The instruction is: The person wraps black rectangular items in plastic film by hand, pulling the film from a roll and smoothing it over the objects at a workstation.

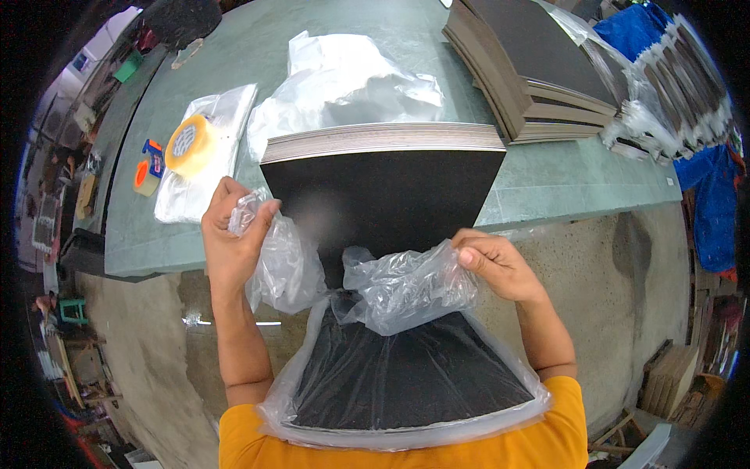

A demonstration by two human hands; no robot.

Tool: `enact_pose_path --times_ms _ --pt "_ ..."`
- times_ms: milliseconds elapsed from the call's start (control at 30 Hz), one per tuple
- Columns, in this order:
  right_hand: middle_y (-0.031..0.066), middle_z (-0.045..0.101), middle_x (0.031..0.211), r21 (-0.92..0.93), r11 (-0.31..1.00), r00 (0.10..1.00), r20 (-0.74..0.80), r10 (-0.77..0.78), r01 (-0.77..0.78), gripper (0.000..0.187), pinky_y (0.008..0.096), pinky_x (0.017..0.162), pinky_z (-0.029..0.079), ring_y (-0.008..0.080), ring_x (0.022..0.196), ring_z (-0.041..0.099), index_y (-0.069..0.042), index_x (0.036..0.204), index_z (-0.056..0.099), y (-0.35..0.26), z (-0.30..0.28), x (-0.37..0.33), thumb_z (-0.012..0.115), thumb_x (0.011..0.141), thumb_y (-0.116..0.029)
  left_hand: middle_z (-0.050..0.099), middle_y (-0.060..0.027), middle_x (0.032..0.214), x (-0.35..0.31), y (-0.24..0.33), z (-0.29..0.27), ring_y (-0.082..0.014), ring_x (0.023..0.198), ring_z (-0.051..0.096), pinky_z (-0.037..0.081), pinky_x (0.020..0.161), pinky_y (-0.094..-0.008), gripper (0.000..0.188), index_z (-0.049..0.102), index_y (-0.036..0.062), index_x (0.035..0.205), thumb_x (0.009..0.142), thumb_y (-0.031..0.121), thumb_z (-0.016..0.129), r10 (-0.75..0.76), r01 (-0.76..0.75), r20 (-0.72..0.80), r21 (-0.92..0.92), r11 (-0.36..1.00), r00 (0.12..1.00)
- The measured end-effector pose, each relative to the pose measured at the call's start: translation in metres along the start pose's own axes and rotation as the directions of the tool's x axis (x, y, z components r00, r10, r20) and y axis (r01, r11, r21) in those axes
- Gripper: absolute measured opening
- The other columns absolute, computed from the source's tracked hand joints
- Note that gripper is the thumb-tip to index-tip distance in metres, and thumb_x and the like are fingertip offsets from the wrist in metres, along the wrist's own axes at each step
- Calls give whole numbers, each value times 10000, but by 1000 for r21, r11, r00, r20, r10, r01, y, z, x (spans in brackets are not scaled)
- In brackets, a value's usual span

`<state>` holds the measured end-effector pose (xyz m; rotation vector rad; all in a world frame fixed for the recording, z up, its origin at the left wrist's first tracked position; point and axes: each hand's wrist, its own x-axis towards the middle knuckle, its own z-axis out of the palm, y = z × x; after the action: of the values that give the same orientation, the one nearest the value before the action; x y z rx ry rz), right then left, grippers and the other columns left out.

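Against my chest rests a black panel (391,371) inside a clear plastic bag (406,285). The bag's loose upper end is gathered and twisted at the middle into two bunches. My left hand (233,230) is closed around the left bunch, thumb up. My right hand (498,264) pinches the right bunch between thumb and fingers. Just beyond, a stack of black boards (391,191) with pale edges stands at the table's near edge; the bunched plastic covers part of its lower front.
On the green table (547,184) lie a crumpled plastic bag (344,86), a pile of flat plastic bags (207,176) with a tape roll (191,148) on top, and a tape dispenser (147,173). More dark boards (539,62) are stacked at far right, beside wrapped bundles (680,86).
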<state>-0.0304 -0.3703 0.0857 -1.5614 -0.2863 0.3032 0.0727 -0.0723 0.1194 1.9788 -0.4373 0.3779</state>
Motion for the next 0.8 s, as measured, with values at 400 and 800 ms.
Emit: enact_pose_path --times_ms 400,800 --pt "116 585 907 369 870 891 427 154 -327 310 257 631 481 140 775 576 27 963 534 3 0 -29 649 727 -139 540 -59 648 -27 38 13 -115 516 509 378 438 -223 144 535 31 741 688 78 660 -45 287 600 -315 905 799" --pt "0 543 593 323 930 979 -50 199 -173 230 208 457 383 52 496 470 -49 627 546 -6 22 0 679 709 -217 513 -18 567 -24 65 51 -43 537 445 353 470 -225 217 550 29 674 687 191 694 79 193 761 -262 946 644"
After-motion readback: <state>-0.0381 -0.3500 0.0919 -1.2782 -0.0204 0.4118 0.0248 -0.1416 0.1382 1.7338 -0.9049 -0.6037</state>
